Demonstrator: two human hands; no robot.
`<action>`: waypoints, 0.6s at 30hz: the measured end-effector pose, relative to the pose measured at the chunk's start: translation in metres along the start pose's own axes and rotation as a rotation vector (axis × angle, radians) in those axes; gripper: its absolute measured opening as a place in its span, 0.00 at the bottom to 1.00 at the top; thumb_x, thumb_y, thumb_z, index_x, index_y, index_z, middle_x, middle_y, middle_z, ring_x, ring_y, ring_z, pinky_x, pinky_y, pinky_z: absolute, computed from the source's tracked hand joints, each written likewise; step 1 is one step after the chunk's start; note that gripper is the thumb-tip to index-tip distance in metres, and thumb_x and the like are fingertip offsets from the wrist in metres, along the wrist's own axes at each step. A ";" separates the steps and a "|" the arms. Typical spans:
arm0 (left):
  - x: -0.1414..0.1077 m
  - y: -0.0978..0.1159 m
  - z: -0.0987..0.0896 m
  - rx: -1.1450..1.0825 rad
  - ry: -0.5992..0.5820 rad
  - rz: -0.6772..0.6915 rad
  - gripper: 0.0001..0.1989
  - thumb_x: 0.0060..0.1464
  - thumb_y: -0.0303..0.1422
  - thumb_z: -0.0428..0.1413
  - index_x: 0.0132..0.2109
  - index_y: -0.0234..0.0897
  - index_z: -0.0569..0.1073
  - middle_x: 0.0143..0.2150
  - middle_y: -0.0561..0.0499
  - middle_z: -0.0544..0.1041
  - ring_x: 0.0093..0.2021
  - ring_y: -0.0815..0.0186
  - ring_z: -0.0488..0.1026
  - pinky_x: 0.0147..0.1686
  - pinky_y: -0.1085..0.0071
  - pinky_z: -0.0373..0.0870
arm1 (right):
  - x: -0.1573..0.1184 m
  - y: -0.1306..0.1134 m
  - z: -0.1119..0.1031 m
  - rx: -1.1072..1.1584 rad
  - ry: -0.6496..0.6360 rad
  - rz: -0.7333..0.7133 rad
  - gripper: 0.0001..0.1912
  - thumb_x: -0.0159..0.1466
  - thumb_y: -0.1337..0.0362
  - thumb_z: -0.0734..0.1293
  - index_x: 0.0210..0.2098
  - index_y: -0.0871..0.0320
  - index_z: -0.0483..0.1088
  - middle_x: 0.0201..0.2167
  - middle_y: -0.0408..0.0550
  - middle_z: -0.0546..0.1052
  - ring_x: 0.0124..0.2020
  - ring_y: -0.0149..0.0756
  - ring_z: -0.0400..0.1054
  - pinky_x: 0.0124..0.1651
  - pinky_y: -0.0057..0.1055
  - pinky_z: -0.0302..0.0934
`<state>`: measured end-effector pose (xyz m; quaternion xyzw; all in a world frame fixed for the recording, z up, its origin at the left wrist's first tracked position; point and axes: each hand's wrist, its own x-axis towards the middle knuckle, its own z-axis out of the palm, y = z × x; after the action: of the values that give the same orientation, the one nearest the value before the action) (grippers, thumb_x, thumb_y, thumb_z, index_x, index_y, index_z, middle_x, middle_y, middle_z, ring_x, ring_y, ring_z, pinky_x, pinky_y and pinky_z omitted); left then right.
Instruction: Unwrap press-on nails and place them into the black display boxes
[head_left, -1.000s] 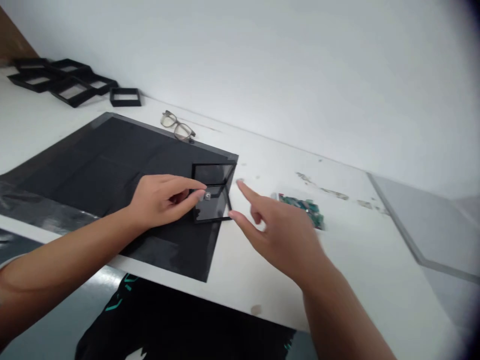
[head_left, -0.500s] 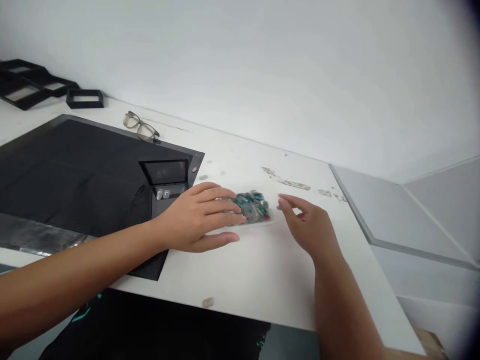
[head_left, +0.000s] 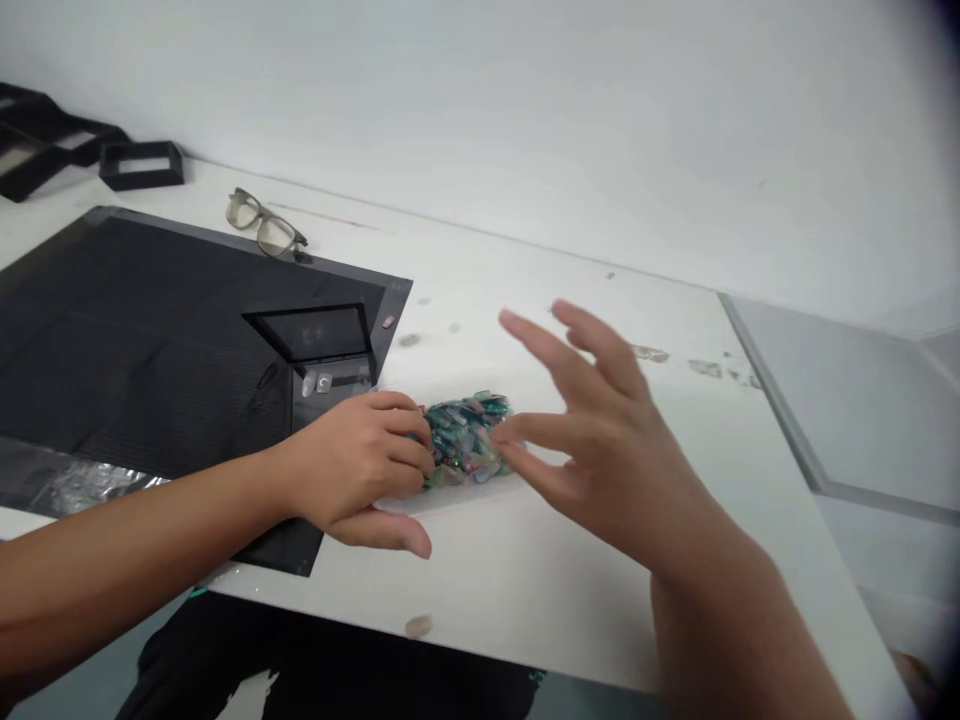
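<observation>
Bag of colored pieces [head_left: 461,435] sits on the bench [head_left: 480,560], just right of the black mat [head_left: 150,320]. Head view: over the last second the left hand [head_left: 367,460] leaves the small open case [head_left: 306,332] and goes to the bag; fingers curl over its left end, thumb out, grip hidden, can't tell. Right hand [head_left: 615,430] moves in since half a second ago: thumb and index meet at the bag's right end, other fingers spread; can't tell if pinching. So both hands work the bag now, case unattended. Room for moving: toward the bench's near and right edges.
</observation>
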<state>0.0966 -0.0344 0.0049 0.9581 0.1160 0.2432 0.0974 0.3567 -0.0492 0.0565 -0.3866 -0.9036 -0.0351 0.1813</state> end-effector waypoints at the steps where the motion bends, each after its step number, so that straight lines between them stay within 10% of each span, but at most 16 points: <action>1: -0.001 -0.001 -0.001 0.002 -0.002 0.001 0.28 0.68 0.50 0.46 0.27 0.37 0.72 0.34 0.51 0.83 0.40 0.61 0.79 0.50 0.61 0.70 | 0.000 -0.002 0.006 0.021 -0.041 0.026 0.12 0.67 0.66 0.68 0.28 0.51 0.80 0.72 0.45 0.59 0.75 0.56 0.43 0.65 0.58 0.57; 7: -0.002 0.001 -0.005 0.036 -0.001 -0.005 0.22 0.65 0.47 0.53 0.28 0.40 0.76 0.30 0.52 0.81 0.39 0.61 0.78 0.47 0.61 0.71 | -0.011 0.002 0.033 0.033 -0.060 0.201 0.11 0.64 0.56 0.70 0.44 0.47 0.81 0.72 0.47 0.59 0.75 0.68 0.36 0.66 0.75 0.47; 18: 0.000 0.008 -0.008 0.057 -0.023 -0.073 0.18 0.67 0.39 0.52 0.31 0.39 0.79 0.31 0.53 0.83 0.38 0.63 0.79 0.46 0.62 0.71 | 0.000 -0.011 0.036 0.015 -0.119 0.044 0.13 0.68 0.62 0.65 0.47 0.48 0.81 0.73 0.47 0.58 0.74 0.69 0.40 0.67 0.66 0.55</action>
<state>0.0938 -0.0409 0.0131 0.9583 0.1566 0.2250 0.0802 0.3377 -0.0497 0.0237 -0.4063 -0.9043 -0.0015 0.1308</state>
